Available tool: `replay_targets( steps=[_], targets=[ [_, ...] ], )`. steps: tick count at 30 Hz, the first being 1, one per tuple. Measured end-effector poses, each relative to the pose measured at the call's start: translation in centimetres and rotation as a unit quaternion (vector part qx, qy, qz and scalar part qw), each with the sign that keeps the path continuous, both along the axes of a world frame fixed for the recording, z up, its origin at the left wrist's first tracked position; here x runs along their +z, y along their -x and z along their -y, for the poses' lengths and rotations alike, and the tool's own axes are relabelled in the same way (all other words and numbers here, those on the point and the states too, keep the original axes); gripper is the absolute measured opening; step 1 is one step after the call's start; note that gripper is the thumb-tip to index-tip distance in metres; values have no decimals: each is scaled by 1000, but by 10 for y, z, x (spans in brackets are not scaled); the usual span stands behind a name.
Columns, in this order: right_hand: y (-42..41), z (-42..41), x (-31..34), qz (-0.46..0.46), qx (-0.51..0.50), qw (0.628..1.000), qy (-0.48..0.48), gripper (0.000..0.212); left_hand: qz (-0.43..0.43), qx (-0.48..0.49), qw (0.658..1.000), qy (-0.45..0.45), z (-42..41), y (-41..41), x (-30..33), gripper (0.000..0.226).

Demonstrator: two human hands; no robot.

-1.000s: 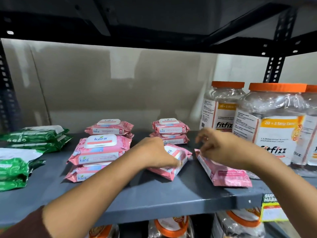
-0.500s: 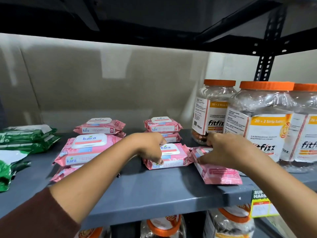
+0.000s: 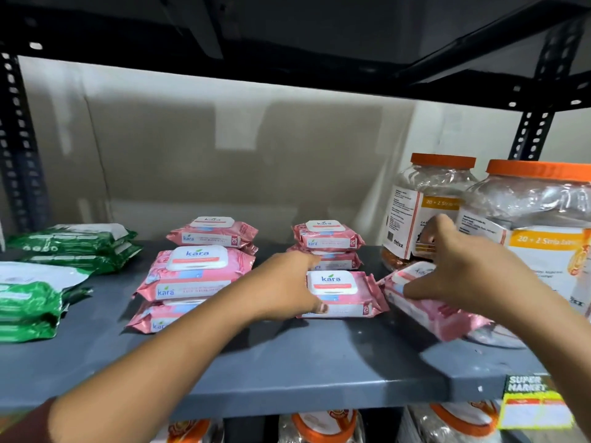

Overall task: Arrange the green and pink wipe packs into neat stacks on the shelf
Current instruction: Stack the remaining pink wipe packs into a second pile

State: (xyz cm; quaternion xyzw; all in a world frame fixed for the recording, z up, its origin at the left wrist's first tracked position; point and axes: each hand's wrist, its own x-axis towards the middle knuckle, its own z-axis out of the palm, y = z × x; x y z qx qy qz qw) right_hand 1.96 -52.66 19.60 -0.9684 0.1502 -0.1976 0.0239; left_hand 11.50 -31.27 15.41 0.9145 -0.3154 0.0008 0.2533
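Note:
On the grey shelf (image 3: 287, 362) a single pink wipe pack (image 3: 345, 295) lies flat at the front middle, and my left hand (image 3: 287, 289) grips its left end. My right hand (image 3: 454, 266) holds a second pink pack (image 3: 438, 314), tilted up at its far end, just right of the first. Behind them sits a stack of two pink packs (image 3: 327, 244). Further left are a front pink stack (image 3: 192, 282) and a back pink stack (image 3: 214, 235). Green packs (image 3: 76, 244) are stacked at the back left, with more green packs (image 3: 28, 302) at the front left.
Clear jars with orange lids (image 3: 431, 212) (image 3: 543, 225) stand at the right, close behind my right hand. A dark upper shelf (image 3: 287, 43) hangs overhead. A supermarket price tag (image 3: 531, 401) hangs on the shelf's front edge. More jars sit on the shelf below.
My left hand has set its pink pack flat at the front middle. My right hand has closed on the right pack and lifted its far end.

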Motion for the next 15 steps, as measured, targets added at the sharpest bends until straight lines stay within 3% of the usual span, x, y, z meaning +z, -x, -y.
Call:
replay_targets(
  steps=[3,5,9,11,13,15],
  targets=[
    [-2,6,13,47,33,996,-63,69,14,4,999,42,-12,5,1,66],
    [-6,8,24,57,108,982,-144,69,11,-1,997,76,-19,6,3,73],
    [-17,3,27,16,281,898,-338,77,-11,13,994,112,-29,3,2,90],
    [-30,1,19,-3,317,864,-390,76,-42,12,990,131,-32,4,0,80],
    [-44,0,13,-21,337,849,-406,72,-91,7,981,172,-32,6,-1,37],
    [-54,-1,11,-35,344,843,-413,67,-144,-18,967,211,-27,8,1,43]
  ],
)
